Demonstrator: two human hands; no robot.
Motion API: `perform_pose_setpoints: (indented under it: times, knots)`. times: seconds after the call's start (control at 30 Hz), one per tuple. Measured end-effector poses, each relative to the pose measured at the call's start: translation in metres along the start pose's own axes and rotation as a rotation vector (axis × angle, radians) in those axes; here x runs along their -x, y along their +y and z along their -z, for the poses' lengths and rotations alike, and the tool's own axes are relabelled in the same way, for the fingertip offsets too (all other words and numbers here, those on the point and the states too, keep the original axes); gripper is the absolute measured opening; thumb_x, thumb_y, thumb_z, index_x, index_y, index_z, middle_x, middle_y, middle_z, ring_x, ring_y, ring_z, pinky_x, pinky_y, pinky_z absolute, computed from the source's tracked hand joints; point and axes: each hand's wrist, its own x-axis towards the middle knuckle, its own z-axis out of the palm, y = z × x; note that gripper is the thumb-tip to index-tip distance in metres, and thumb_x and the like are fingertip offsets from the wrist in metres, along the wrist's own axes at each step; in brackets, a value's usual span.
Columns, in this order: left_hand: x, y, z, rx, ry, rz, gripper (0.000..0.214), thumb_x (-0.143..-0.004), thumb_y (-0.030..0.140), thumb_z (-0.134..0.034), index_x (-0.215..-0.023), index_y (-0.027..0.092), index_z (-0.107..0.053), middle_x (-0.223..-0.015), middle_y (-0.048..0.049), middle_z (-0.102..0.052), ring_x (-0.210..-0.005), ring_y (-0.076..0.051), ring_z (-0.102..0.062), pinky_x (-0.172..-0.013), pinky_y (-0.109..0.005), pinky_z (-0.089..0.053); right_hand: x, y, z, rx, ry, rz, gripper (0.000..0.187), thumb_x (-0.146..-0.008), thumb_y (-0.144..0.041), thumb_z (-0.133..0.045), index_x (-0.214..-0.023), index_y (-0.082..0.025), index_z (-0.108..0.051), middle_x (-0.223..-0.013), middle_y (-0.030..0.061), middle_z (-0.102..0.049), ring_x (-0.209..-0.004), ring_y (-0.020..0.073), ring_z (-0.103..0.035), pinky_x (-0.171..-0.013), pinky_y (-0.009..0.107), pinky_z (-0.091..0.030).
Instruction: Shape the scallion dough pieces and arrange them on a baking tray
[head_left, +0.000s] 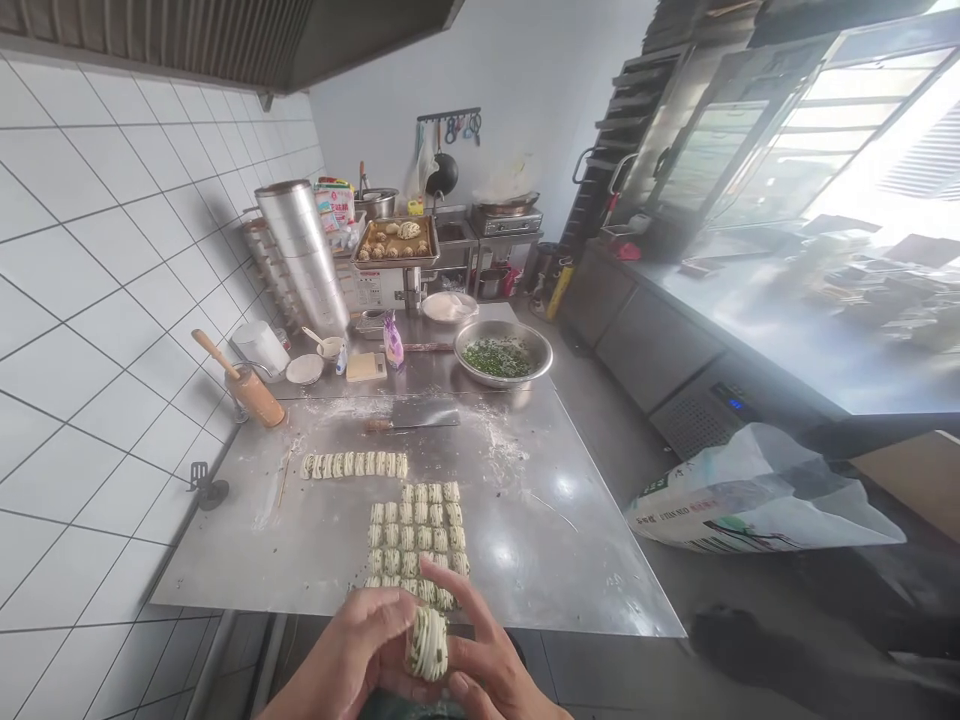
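Note:
Both my hands meet at the bottom of the view, holding one striped scallion dough piece [427,643] between them. My left hand [358,645] cups its left side with curled fingers. My right hand [487,660] pinches its right side, index finger stretched over the top. Just beyond them, several cut dough pieces [415,535] lie in rows on the floured steel table [525,520]. A further row of dough pieces [354,465] lies behind those.
A cleaver [414,415] lies mid-table, a rolling pin [244,380] at the left wall. A steel bowl of chopped greens [503,353], small cups, a stack of steamer trays [302,255] and a tray of baked buns [395,241] stand behind. A flour sack [757,495] lies on the floor, right.

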Motion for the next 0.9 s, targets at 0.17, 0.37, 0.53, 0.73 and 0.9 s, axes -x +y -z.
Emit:
perform_pose_setpoints:
  times: [0.17, 0.37, 0.53, 0.73, 0.9]
  knots:
    - [-0.027, -0.017, 0.016, -0.257, -0.004, -0.119, 0.053, -0.075, 0.048, -0.089, -0.113, 0.016, -0.071, -0.095, -0.0089, -0.075, -0.093, -0.026, -0.073, -0.086, -0.039, -0.058, -0.014, 0.021, -0.015, -0.219, 0.189, -0.255, 0.032, -0.099, -0.05, -0.061, -0.093, -0.027, -0.082, -0.16, 0.0099, -0.049, -0.148, 0.0349, -0.045, -0.118, 0.049, -0.044]
    - [-0.143, -0.002, 0.108, -0.642, 0.374, -0.14, 0.052, -0.081, 0.048, -0.08, -0.123, 0.019, -0.067, -0.109, -0.0127, -0.075, -0.095, -0.025, -0.074, -0.086, -0.036, -0.058, -0.006, 0.066, -0.01, -0.337, 0.675, -0.89, 0.048, -0.08, -0.063, -0.074, -0.101, -0.021, -0.083, -0.106, 0.0111, -0.079, -0.101, 0.0333, -0.071, -0.092, 0.042, -0.059]
    - [-0.246, 0.02, 0.166, -0.887, 0.519, -0.04, 0.041, -0.081, 0.04, -0.081, -0.112, 0.018, -0.067, -0.111, -0.0122, -0.074, -0.097, -0.023, -0.072, -0.085, -0.034, -0.057, 0.024, 0.093, 0.011, -0.324, 0.885, -1.007, 0.053, -0.062, -0.063, -0.08, -0.093, -0.02, -0.084, -0.102, 0.0084, -0.081, -0.103, 0.0329, -0.07, -0.087, 0.038, -0.06]
    - [-0.314, -0.009, 0.19, -1.088, 0.482, 0.059, 0.027, -0.092, 0.036, -0.073, -0.108, 0.015, -0.068, -0.114, -0.0074, -0.073, -0.096, -0.019, -0.07, -0.089, -0.039, -0.057, 0.051, 0.111, 0.008, -0.458, 1.007, -1.132, 0.06, -0.055, -0.066, -0.086, -0.095, -0.021, -0.084, -0.104, 0.0076, -0.081, -0.109, 0.0323, -0.071, -0.087, 0.034, -0.061]
    - [-0.327, -0.022, 0.193, -1.258, 0.485, 0.029, 0.027, -0.093, 0.034, -0.07, -0.112, 0.015, -0.067, -0.114, -0.0116, -0.074, -0.1, -0.022, -0.07, -0.086, -0.032, -0.051, 0.058, 0.112, 0.003, -0.591, 1.028, -1.125, 0.057, -0.055, -0.065, -0.09, -0.092, -0.021, -0.085, -0.103, 0.0077, -0.082, -0.104, 0.0315, -0.073, -0.083, 0.033, -0.063]
